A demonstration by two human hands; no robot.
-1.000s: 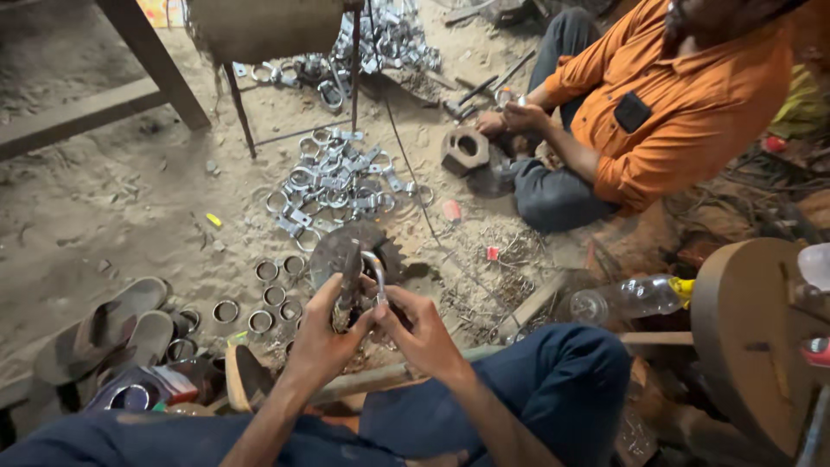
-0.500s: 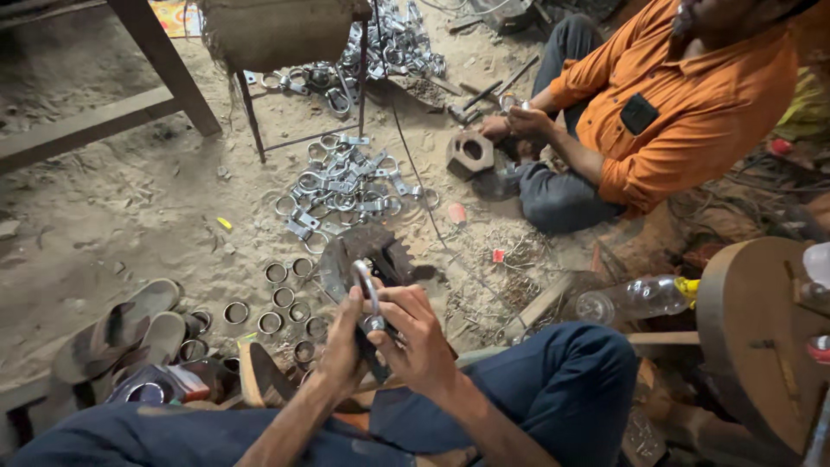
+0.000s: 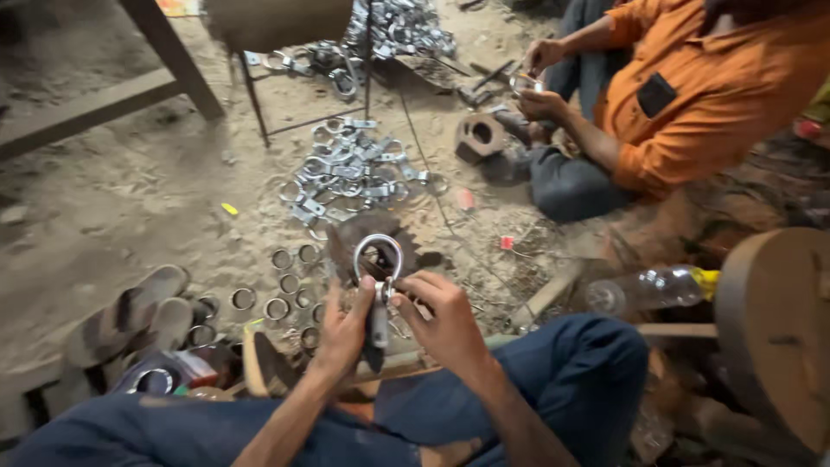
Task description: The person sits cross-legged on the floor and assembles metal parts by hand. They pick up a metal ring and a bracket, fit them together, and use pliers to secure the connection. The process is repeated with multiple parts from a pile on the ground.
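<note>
My left hand [image 3: 344, 327] and my right hand [image 3: 443, 318] both grip one shiny metal ring clamp [image 3: 378, 256], held upright just above my knees. The ring's round loop stands at the top; its flat tail runs down between my fingers. Behind it on the sandy ground lies a dark toothed metal block [image 3: 373, 246]. To its left stand several short metal rings [image 3: 285, 285] in rows. Farther back lies a heap of finished shiny clamps [image 3: 350, 169].
A seated person in an orange shirt [image 3: 692, 95] works at the upper right, hands [image 3: 540, 82] on a small metal part beside a block with a hole [image 3: 478, 137]. A stool's legs [image 3: 251, 95], a wooden bench [image 3: 104, 95], sandals [image 3: 130, 316], a plastic bottle [image 3: 648, 288] and a round wooden piece [image 3: 774, 320] surround me.
The clamp has been turned and raised so its loop now stands upright between my hands. The view has tilted slightly; the other person's hands have lifted from the block.
</note>
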